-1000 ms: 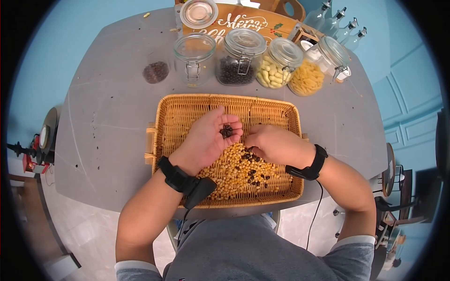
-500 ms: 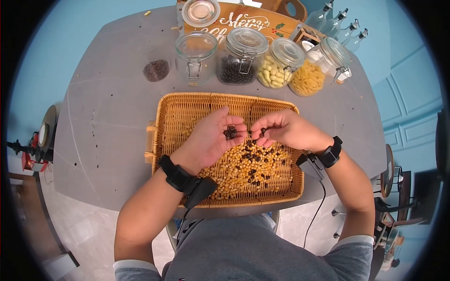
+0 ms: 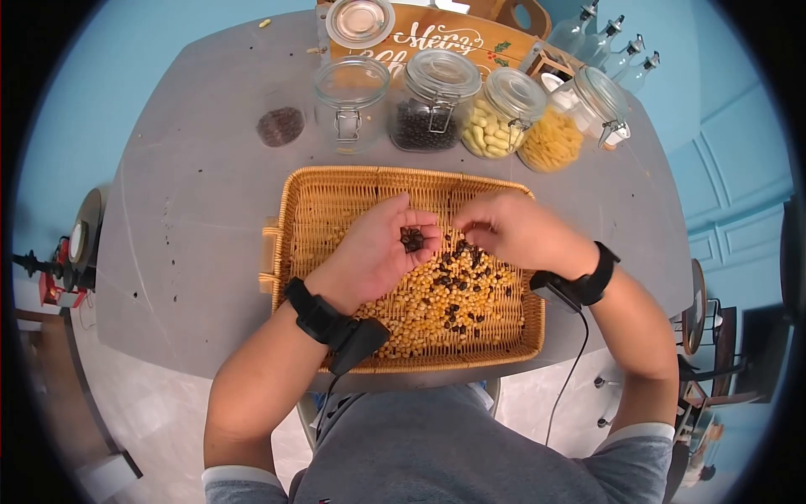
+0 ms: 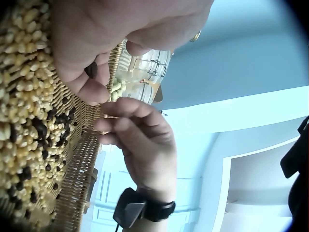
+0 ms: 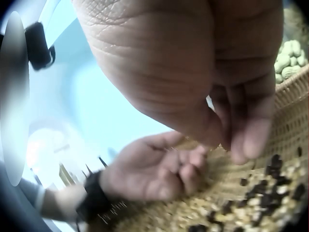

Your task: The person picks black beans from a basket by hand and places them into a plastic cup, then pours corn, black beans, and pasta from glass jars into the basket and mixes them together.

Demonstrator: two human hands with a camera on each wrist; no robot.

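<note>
The left hand (image 3: 369, 252) lies palm up over the wicker basket (image 3: 327, 189), fingers curled round a small heap of dark beans (image 3: 411, 240) — cupped, it seems, so the smooth, rounded pieces cannot roll away. The right hand (image 3: 527, 232) hangs just to its right, fingers bent, the gap to the thumb narrow; whether it pinches anything I cannot tell. More beans lie among small yellow corn kernels (image 3: 403, 323) on the coarse weave, towards the basket's near side.

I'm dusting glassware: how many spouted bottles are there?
4, in a row at the head view's upper right: first bottle, second bottle, third bottle, fourth bottle. Others may be hidden.
</note>
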